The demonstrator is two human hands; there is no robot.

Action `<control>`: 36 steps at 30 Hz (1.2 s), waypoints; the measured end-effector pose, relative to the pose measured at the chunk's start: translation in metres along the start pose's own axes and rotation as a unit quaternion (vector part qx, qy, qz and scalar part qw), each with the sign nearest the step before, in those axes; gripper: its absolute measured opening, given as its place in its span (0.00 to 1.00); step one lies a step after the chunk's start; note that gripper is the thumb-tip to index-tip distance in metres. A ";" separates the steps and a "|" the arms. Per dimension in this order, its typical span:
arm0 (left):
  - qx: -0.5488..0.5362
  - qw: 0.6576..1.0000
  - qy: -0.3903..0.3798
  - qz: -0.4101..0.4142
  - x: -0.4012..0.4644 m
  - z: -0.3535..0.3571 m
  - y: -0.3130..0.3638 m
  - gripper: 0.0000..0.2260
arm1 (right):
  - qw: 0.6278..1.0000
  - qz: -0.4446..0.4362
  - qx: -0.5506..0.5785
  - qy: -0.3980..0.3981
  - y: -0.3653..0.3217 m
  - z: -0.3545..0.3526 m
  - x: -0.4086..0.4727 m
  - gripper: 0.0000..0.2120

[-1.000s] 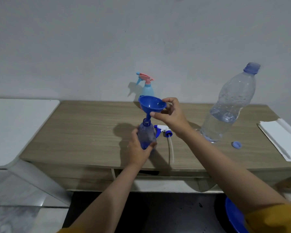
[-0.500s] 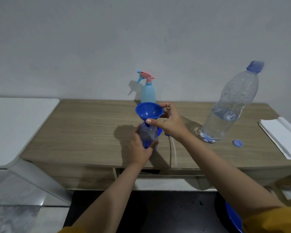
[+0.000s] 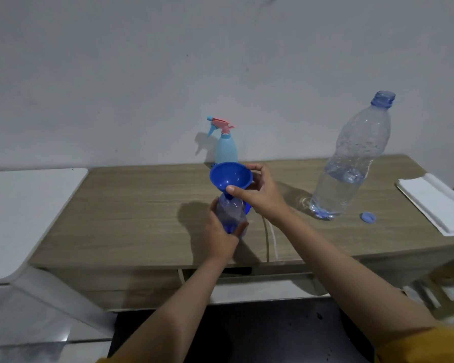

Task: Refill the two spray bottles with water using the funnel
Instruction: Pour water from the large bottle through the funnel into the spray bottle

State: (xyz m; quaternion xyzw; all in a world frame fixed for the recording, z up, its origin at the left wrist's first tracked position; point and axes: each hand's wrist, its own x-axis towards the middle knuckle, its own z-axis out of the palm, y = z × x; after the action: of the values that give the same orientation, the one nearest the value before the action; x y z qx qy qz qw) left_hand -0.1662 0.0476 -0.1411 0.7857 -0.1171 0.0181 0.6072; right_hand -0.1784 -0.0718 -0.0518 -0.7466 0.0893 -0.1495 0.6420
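Note:
A small clear blue spray bottle (image 3: 231, 213) with its head off stands on the wooden table (image 3: 131, 213), and my left hand (image 3: 220, 231) grips its body. The blue funnel (image 3: 230, 176) sits with its stem in the bottle's neck; my right hand (image 3: 260, 195) pinches its rim between thumb and fingers. The removed spray head's blue part (image 3: 247, 208) and white tube (image 3: 269, 239) lie just right of the bottle, partly hidden by my right wrist. A light blue spray bottle with a pink trigger (image 3: 225, 145) stands behind by the wall. An uncapped large water bottle (image 3: 351, 163), partly full, stands at the right.
The water bottle's blue cap (image 3: 368, 217) lies on the table next to it. A folded white cloth (image 3: 435, 203) lies at the table's right end. A white surface (image 3: 24, 210) adjoins the table at the left. A white wall rises directly behind.
My right hand has lowered the funnel so its stem went down into the bottle's neck. My left hand has kept hold of the bottle.

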 end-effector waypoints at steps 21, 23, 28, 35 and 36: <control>0.014 0.993 0.106 -0.043 -0.005 0.013 0.029 0.49 | 0.988 -0.090 -0.054 0.112 0.020 -0.057 -0.024 0.24; 0.004 0.991 0.129 -0.026 -0.004 0.013 0.041 0.50 | 0.968 -0.135 -0.077 0.197 0.023 -0.071 -0.029 0.22; 0.004 0.984 0.175 0.020 0.005 0.011 0.074 0.52 | 0.867 -0.232 -0.185 0.401 0.025 -0.122 -0.024 0.28; 0.024 0.980 0.195 0.016 0.015 0.014 0.092 0.39 | 0.880 -0.192 -0.193 0.390 0.004 -0.190 0.008 0.46; 0.019 0.980 0.198 0.015 0.014 0.015 0.092 0.37 | 0.881 -0.201 -0.203 0.377 0.001 -0.197 0.015 0.49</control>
State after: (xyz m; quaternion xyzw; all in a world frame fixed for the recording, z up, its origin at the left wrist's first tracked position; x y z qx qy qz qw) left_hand -0.1731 0.0098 -0.0554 0.7762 -0.0059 0.1846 0.6028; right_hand -0.2311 -0.2608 -0.0257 -0.7498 0.2011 -0.5239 0.3507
